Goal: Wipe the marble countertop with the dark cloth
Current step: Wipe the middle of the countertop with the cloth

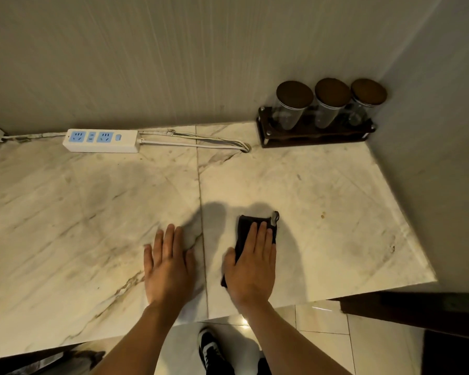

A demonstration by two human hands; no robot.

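Under my right hand [251,269] lay the dark cloth [245,230], folded narrow, soft on veined, glossy marble countertop [322,185]; my fingers pressed flat, together. My left hand [168,266] rested beside it, fingers spread, palm down, holding nothing.
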